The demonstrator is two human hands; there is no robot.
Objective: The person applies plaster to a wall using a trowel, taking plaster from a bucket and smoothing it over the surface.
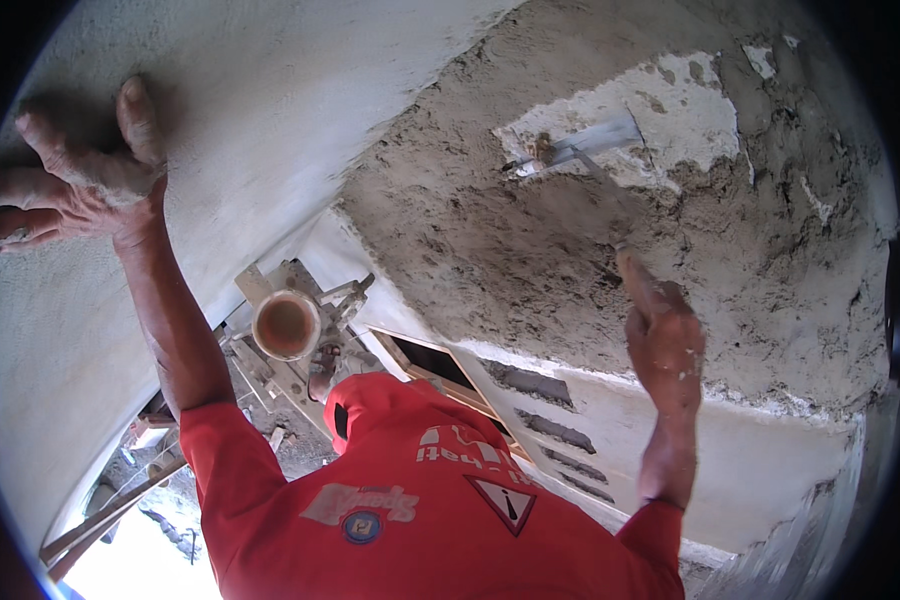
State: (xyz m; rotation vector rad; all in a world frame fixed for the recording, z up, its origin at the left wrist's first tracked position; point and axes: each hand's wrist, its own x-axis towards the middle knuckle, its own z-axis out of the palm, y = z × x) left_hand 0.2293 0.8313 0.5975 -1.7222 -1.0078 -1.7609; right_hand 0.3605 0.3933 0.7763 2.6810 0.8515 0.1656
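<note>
My left hand (85, 185) lies with fingers spread against a smooth, pale grey plastered surface (270, 90) at the upper left. At the right, my right hand (665, 345) is closed around the handle of a trowel (592, 142). Its shaft is smeared by motion. The trowel's pale blade rests at or very near a rough, damp-looking mortar surface (490, 240), over a smoother whitish patch (685, 110). A small brown lump of mortar (540, 148) shows at the blade's left end. Specks of mortar cling to both hands.
Below me a round bucket (286, 325) with brownish contents stands on a plank platform (260, 375), near my foot. A wood-framed opening (435, 360) and several dark slots (560, 430) break the pale wall. Wooden poles (110, 515) slant at lower left above rubble.
</note>
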